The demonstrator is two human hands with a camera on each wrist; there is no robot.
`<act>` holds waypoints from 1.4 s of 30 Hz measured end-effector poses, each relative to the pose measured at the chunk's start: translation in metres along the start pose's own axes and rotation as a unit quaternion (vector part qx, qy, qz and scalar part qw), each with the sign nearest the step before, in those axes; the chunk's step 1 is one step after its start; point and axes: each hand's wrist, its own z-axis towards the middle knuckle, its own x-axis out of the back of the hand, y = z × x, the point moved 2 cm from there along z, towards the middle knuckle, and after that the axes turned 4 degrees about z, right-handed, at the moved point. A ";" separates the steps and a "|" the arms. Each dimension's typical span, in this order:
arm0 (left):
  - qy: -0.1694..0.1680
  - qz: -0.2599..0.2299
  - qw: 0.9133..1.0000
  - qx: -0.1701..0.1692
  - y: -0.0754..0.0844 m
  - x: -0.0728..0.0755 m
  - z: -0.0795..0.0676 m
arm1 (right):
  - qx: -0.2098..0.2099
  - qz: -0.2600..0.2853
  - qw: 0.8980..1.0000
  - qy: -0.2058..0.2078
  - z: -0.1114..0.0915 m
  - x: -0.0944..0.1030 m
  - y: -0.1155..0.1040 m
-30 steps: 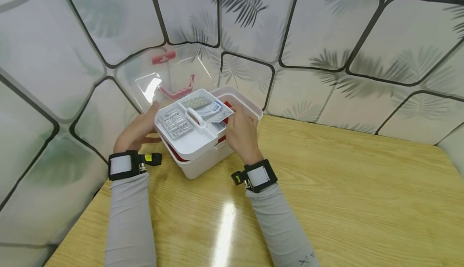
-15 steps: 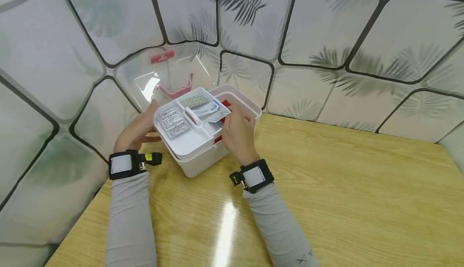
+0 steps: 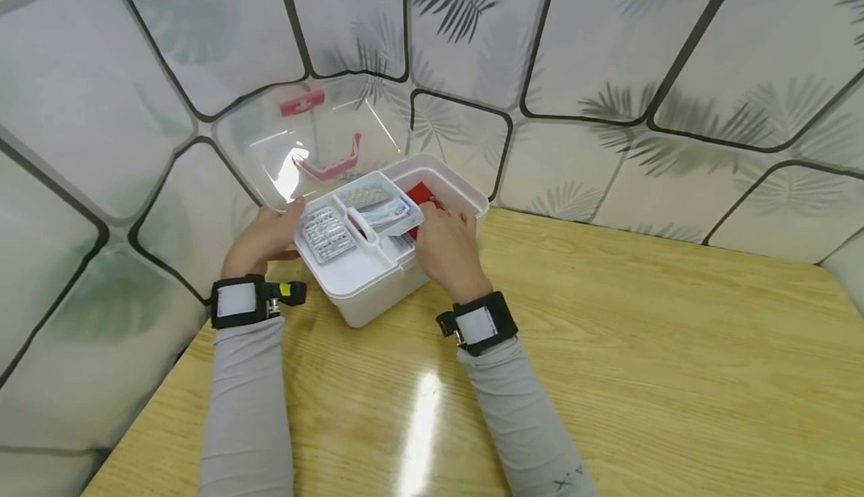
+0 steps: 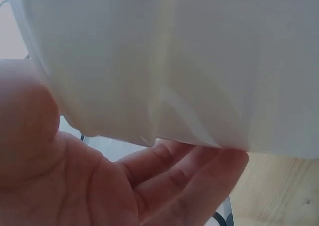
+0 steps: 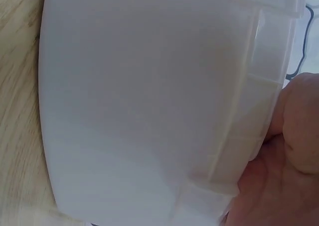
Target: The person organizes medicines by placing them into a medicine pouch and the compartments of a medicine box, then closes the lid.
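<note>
A white first-aid box [image 3: 385, 291] stands on the table with its clear lid [image 3: 337, 118] tipped back. In its left part sits a white tray [image 3: 351, 276] with a raised handle [image 3: 361, 225], blister packs [image 3: 328, 234] and small packets [image 3: 390, 211]. My left hand [image 3: 259, 238] holds the box's left side, thumb at the rim and fingers [image 4: 164, 186] touching the outer wall. The right hand [image 3: 448, 253] grips the tray's right edge with curled fingers; their tips are hidden. A red item [image 3: 421, 193] shows inside the box beside the tray.
The wooden table [image 3: 641, 347] extends to the right and front. A leaf-patterned curtain [image 3: 594, 47] rises close behind the box and along the left. The lid carries a pink handle [image 3: 331, 169] and a red latch [image 3: 302, 103].
The tray has dropped lower into the box, and the red strip beneath its front edge is now covered. More red shows to its right. My left thumb has shifted slightly right.
</note>
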 end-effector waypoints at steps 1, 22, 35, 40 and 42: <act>0.002 0.002 1.000 -0.005 0.001 -0.001 0.001 | -0.002 0.001 1.000 -0.003 0.000 0.001 0.001; -0.148 0.003 0.988 -0.045 0.020 -0.024 0.002 | -0.127 0.189 0.974 -0.021 -0.024 0.063 0.106; -0.179 0.019 0.982 -0.058 0.041 -0.056 0.017 | -0.095 0.260 0.950 -0.142 -0.060 0.082 0.168; -0.177 -0.001 0.980 -0.088 0.047 -0.069 0.023 | -0.092 0.303 0.943 -0.107 -0.067 0.082 0.183; -0.172 -0.009 0.980 -0.104 0.051 -0.073 0.025 | -0.086 0.332 0.935 -0.091 -0.068 0.082 0.187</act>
